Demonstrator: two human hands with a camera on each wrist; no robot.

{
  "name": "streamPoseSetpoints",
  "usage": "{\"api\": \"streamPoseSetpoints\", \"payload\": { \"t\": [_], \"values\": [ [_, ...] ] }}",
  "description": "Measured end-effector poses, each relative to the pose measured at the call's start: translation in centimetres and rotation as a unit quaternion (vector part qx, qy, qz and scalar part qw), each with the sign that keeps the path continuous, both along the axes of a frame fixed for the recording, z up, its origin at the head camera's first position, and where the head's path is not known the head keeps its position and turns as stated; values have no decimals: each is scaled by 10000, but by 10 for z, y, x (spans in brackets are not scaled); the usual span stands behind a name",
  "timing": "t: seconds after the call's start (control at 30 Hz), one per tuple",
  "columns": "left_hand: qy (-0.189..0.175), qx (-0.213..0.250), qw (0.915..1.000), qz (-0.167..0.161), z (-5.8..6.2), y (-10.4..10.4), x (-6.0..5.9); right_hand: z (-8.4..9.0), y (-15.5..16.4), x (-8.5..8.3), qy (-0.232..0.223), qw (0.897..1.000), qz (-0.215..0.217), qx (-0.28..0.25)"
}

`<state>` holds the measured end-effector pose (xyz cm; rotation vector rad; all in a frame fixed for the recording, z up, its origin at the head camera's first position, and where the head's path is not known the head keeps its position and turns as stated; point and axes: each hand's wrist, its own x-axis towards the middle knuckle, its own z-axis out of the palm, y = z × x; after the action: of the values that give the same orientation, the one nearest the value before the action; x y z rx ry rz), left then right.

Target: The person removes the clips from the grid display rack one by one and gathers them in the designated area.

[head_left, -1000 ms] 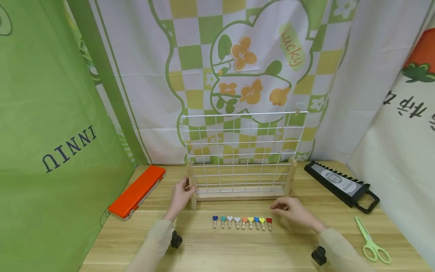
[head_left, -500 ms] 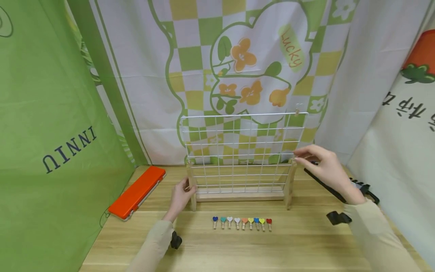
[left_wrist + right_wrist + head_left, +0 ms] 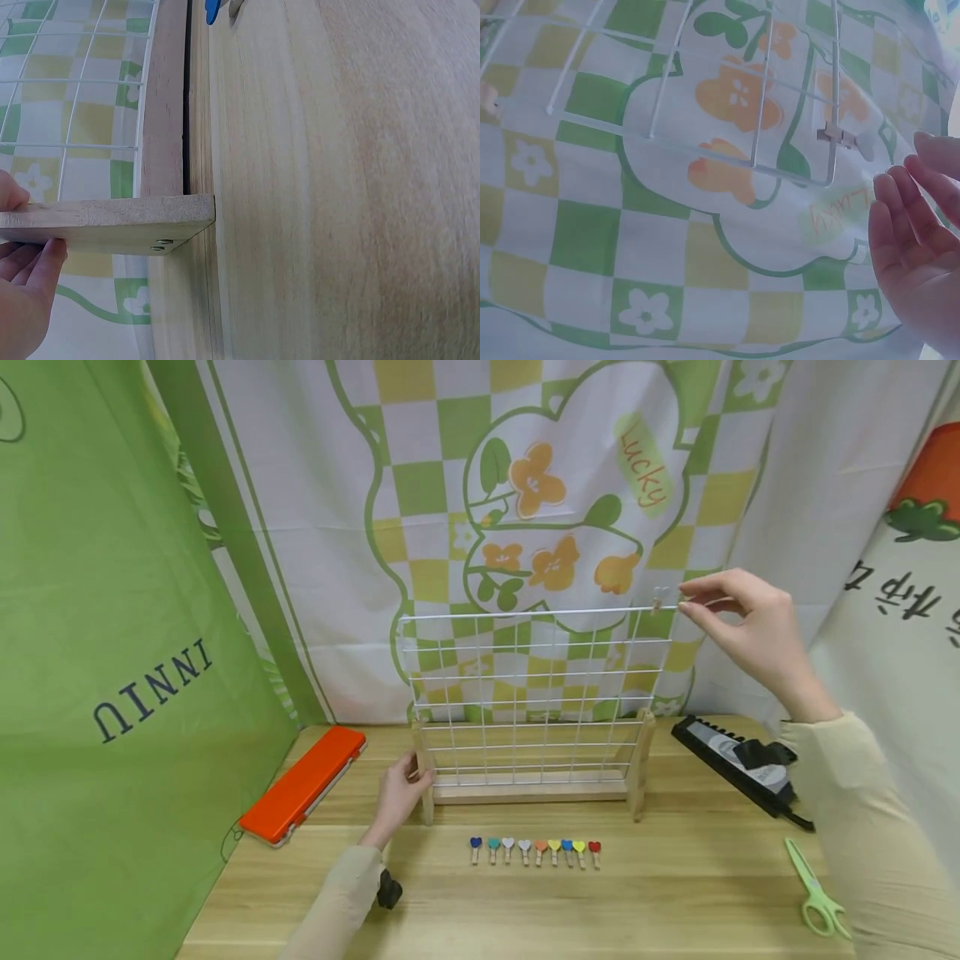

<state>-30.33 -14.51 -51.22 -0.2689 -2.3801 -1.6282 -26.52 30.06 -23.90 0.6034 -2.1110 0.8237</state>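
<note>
A white wire grid (image 3: 536, 693) stood upright in a wooden stand (image 3: 531, 790) near the middle of the table (image 3: 660, 893), and everything else lay around it. The left hand (image 3: 400, 794) gripped the stand's left post, thumb on one face and fingers (image 3: 34, 266) curled against the other, as the left wrist view showed. The right hand (image 3: 746, 627) was raised to the grid's upper right corner, thumb and forefinger brought close together just at the end of the top wire. A small pale clip (image 3: 657, 602) sat on that top wire just inside the corner, apart from the fingertips. In the right wrist view the fingers (image 3: 907, 225) lay loosely bent beside the corner, not touching the clip (image 3: 841, 136), and held nothing that could be seen.

In front of the stand, a row of small heart-headed pegs (image 3: 534, 849) lay side by side on the table, blue at the left end and red at the right, well apart from both hands. To the left of the stand lay an orange case (image 3: 303, 782), set at an angle near the green cloth. To the right of the stand lay a black holder with a pale label (image 3: 738, 762), partly hidden by the right wrist's black strap. Nearer the table's front edge, on that same side, lay green scissors (image 3: 817, 900). Behind the grid hung a checked curtain (image 3: 540, 510) with orange flowers.
</note>
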Motion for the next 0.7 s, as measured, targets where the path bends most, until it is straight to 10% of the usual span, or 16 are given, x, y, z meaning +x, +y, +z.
{"api": "streamPoseSetpoints", "payload": {
  "t": [0.37,0.7],
  "values": [
    [37,-21,10000,-37,2,1,2,12,-2,-20,-1088,9929,-383,277],
    [49,-32,10000,-8,2,1,2,13,-5,-22,-926,9937,-480,404]
  ]
}}
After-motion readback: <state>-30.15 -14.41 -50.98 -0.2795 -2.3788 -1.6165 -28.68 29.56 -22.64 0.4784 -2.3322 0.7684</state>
